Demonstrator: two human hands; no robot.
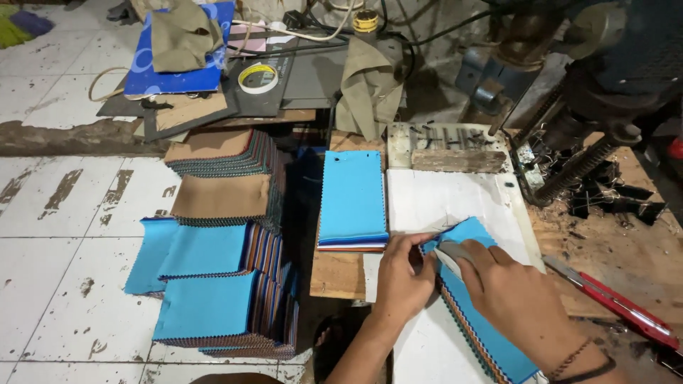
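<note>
My left grip [407, 264] and right grip [498, 281] both pinch the blue cloth stack [475, 313], white tabletop [441, 203] underneath.

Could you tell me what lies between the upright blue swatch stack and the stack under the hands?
In the head view, only bare white board separates the blue swatch stack from the held stack.

Fabric swatch stack [484, 313]: sky-blue top, multicoloured zigzag edges. Second stack [353, 195]: sky-blue. Floor stacks [220, 195]: tan and blue tops. Cutter [619, 302]: red. Tape roll [257, 77]: yellow-white.
</note>
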